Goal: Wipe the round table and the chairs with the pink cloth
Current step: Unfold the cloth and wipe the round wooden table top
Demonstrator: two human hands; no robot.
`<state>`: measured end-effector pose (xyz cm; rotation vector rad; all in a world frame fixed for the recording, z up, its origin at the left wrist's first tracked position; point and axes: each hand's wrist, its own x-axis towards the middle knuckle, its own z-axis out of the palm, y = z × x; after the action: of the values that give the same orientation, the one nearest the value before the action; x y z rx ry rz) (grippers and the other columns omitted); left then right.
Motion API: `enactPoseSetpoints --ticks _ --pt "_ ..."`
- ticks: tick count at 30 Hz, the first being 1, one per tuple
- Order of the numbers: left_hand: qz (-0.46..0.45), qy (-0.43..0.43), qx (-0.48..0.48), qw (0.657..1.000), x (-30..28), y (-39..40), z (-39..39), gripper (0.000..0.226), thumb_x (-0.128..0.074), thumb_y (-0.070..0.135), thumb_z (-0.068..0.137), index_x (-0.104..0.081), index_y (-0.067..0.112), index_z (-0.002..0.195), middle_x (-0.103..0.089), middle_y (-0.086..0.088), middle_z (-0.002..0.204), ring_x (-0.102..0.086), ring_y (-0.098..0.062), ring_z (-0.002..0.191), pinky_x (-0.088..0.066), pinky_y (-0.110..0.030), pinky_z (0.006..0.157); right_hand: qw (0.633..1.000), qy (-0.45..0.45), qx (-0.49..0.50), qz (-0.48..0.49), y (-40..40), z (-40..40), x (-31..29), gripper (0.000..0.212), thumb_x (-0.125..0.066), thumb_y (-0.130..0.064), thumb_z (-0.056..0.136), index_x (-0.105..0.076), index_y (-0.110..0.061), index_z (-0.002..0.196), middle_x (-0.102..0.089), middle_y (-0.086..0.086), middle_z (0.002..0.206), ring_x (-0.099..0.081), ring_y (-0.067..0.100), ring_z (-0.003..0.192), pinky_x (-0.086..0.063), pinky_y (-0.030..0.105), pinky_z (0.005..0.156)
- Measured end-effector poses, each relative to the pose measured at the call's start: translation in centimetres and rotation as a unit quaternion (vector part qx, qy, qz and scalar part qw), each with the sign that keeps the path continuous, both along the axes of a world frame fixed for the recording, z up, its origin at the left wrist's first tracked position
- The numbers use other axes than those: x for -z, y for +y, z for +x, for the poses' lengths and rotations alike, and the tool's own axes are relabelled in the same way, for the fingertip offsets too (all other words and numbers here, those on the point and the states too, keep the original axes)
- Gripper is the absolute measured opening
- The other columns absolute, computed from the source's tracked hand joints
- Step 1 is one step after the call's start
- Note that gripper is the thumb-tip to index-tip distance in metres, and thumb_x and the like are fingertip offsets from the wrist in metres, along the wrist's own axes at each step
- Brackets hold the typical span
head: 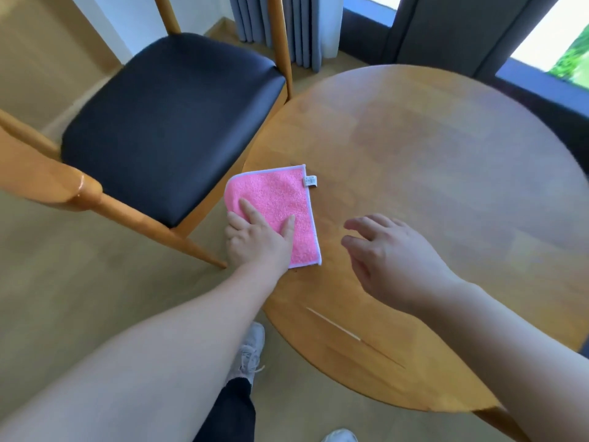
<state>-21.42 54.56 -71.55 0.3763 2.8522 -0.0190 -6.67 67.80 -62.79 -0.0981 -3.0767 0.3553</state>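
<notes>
We see our left hand [258,240] pressing the folded pink cloth [277,212] flat-fingered at the round table [430,173] edge; our right hand [392,260] hovers open, holding nothing.

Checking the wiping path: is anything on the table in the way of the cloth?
Nothing visible. The left hand presses the pink cloth at the table edge; the right hand hovers beside it.

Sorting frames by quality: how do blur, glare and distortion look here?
Head view: wide-angle bending curves the round table rim; pale window glare on its far top; chair softly blurred; pink cloth fairly sharp; windows overexposed.
</notes>
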Motion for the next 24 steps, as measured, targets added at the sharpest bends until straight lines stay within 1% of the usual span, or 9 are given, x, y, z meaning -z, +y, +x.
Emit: enactPoseSetpoints --ticks 3,6,10,14,17,21,24 --pt "-0.002 0.006 0.029 1.0 0.2 0.7 -2.1 0.099 -0.018 0.074 0.084 -0.001 0.001 0.15 -0.032 -0.023 0.135 -0.046 -0.034 0.107 -0.042 -0.038 0.087 1.0 0.002 0.004 0.005 0.8 -2.1 0.7 0.004 -0.068 -0.007 0.077 -0.071 -0.008 0.08 -0.068 0.013 0.101 -0.065 0.034 0.087 -0.054 0.04 0.066" --pt "-0.007 0.015 0.073 0.997 0.3 1.8 -4.9 0.1 -0.014 0.075 0.083 -0.001 0.003 0.15 -0.034 -0.022 0.134 -0.046 -0.032 0.107 -0.042 -0.037 0.086 1.0 -0.004 0.022 0.003 1.4 -3.8 1.3 0.004 -0.067 -0.009 0.079 -0.07 -0.009 0.079 -0.068 0.01 0.095 -0.064 0.032 0.081 -0.052 0.039 0.064" --pt "0.003 0.022 0.129 0.991 0.7 4.1 -8.7 0.101 -0.01 0.076 0.081 -0.002 0.004 0.15 -0.034 -0.022 0.135 -0.046 -0.034 0.111 -0.044 -0.038 0.087 0.998 0.001 0.067 -0.011 2.4 -6.0 1.7 0.003 -0.068 -0.006 0.076 -0.069 -0.008 0.078 -0.068 0.011 0.096 -0.064 0.033 0.077 -0.052 0.04 0.062" --pt "0.013 0.03 0.188 0.982 0.8 7.0 -12.2 0.102 -0.004 0.076 0.078 0.0 0.003 0.15 -0.037 -0.021 0.131 -0.047 -0.032 0.105 -0.043 -0.038 0.084 0.996 -0.008 0.087 -0.008 3.7 -8.7 1.8 0.004 -0.068 -0.004 0.075 -0.069 -0.008 0.077 -0.068 0.012 0.097 -0.064 0.033 0.079 -0.053 0.041 0.063" --pt "0.019 0.025 0.226 0.974 0.8 9.7 -14.5 0.101 -0.007 0.073 0.079 -0.002 0.001 0.15 -0.037 -0.022 0.133 -0.047 -0.034 0.109 -0.042 -0.039 0.086 0.994 -0.009 0.109 -0.007 5.1 -10.3 1.8 0.003 -0.066 -0.005 0.076 -0.069 -0.007 0.076 -0.068 0.013 0.098 -0.064 0.034 0.08 -0.053 0.042 0.064" --pt "0.031 0.006 0.27 0.962 0.7 13.6 -16.8 0.094 -0.019 0.069 0.088 -0.001 0.001 0.15 -0.033 -0.022 0.139 -0.043 -0.036 0.117 -0.04 -0.042 0.093 0.99 -0.022 0.139 0.0 6.4 -11.2 1.8 0.003 -0.067 -0.005 0.075 -0.069 -0.007 0.076 -0.068 0.014 0.099 -0.064 0.035 0.081 -0.053 0.042 0.064" --pt "0.046 -0.01 0.293 0.955 0.4 16.4 -18.0 0.086 -0.023 0.063 0.093 -0.003 0.001 0.15 -0.033 -0.021 0.142 -0.041 -0.036 0.121 -0.035 -0.042 0.098 0.989 -0.039 0.145 0.008 7.0 -11.3 1.8 0.003 -0.068 -0.005 0.074 -0.069 -0.007 0.075 -0.068 0.014 0.1 -0.065 0.034 0.082 -0.054 0.041 0.065"
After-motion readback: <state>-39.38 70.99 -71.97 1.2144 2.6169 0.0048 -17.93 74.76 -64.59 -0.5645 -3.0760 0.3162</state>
